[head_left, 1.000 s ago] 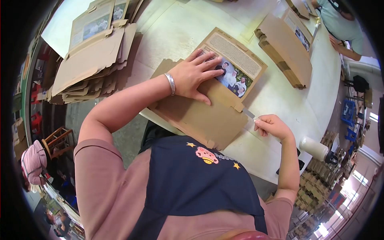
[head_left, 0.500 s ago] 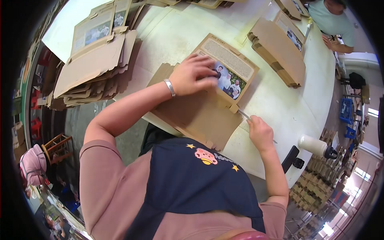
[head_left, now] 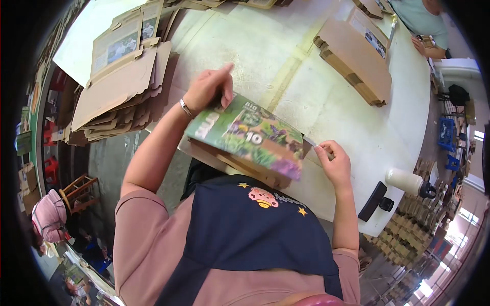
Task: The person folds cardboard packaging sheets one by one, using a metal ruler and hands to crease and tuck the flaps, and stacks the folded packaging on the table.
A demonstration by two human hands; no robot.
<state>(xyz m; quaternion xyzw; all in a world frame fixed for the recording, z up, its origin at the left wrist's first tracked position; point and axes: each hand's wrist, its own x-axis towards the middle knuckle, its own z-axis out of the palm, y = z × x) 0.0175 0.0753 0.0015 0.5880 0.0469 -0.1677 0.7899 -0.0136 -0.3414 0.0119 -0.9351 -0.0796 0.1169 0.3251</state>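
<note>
A cardboard piece with a green printed face (head_left: 255,133), showing plants and the number 10, lies tilted near the table's front edge, slightly blurred. My left hand (head_left: 212,89), with a silver bracelet at the wrist, is at its upper left corner; the index finger points out and the other fingers curl down at the edge. My right hand (head_left: 333,157) pinches a thin flat strip or blade (head_left: 309,140), whose far end meets the right corner of the printed piece. Brown cardboard (head_left: 255,171) shows beneath the piece.
Stacked flat cardboard (head_left: 117,92) stands at the left, and another stack (head_left: 354,56) at the right. A white bottle (head_left: 406,181) and a black phone-like object (head_left: 373,201) are by the right edge of the table (head_left: 388,132). Another person (head_left: 421,25) is at the upper right.
The brown face with text and a photo has given way to the green printed face. My left hand has moved left and its fingers have curled. My right hand stays by the right corner.
</note>
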